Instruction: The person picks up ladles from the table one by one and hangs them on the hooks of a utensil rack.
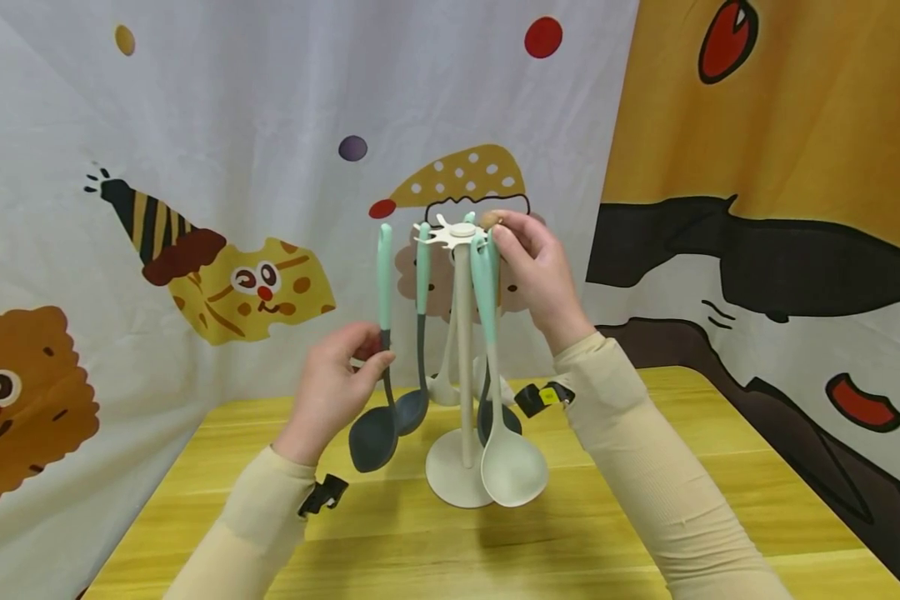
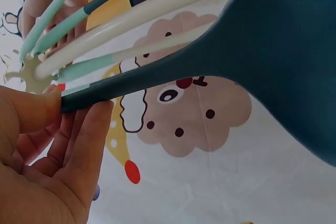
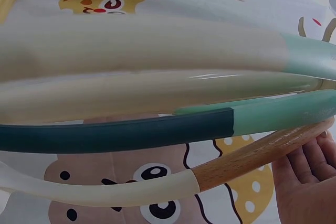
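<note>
My left hand (image 1: 337, 383) pinches the dark shaft of a ladle with a mint handle (image 1: 385, 275), just below that handle. The ladle stands upright at the left of a cream utensil rack (image 1: 463, 350), its dark bowl (image 2: 283, 51) hanging low. In the head view its handle top appears apart from the rack's hooks. At the rack's top right, my right hand (image 1: 536, 267) pinches the upper end of a utensil's wooden handle (image 3: 262, 153), which runs into a cream shaft (image 3: 121, 195). That utensil's head cannot be made out. Whether its end sits on a hook is hidden by the fingers.
A cream ladle (image 1: 515, 471) with a mint handle hangs at the rack's front. Behind it hang another dark utensil (image 1: 411, 412) and a cream one (image 1: 444, 389). The rack's round base (image 1: 450, 483) rests on a wooden table (image 1: 390, 550). A printed curtain (image 1: 270, 100) hangs behind.
</note>
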A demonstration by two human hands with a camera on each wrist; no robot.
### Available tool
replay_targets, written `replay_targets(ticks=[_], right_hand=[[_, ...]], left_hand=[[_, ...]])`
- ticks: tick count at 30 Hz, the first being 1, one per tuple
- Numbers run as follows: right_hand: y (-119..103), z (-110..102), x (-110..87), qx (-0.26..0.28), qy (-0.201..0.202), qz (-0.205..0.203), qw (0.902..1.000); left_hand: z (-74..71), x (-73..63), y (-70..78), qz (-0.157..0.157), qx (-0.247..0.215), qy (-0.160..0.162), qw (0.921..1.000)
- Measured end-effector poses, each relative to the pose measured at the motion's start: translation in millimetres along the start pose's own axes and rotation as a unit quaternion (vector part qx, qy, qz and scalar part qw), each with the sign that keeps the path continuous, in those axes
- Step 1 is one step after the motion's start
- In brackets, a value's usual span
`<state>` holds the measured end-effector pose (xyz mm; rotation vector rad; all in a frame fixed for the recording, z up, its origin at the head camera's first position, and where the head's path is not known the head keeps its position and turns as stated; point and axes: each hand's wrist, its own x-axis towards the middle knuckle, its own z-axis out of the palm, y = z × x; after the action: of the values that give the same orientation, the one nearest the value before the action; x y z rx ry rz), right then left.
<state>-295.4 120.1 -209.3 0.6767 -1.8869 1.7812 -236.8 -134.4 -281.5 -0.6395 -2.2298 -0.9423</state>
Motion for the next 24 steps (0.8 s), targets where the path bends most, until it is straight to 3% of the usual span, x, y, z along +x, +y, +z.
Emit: replay_targets(ticks=[15,24], right_hand=[[0,1,-0.2,-0.002,-0.003,-0.006,1.0000],[-1,0,-0.7,-0.006,-0.001,-0.002,1.0000]], left_hand=[[12.4,5.7,8.4,0.019,-0.018,-0.005,0.9997],[18.2,5.7,10.2,0.006,-0.024,-0.012,0.9996]])
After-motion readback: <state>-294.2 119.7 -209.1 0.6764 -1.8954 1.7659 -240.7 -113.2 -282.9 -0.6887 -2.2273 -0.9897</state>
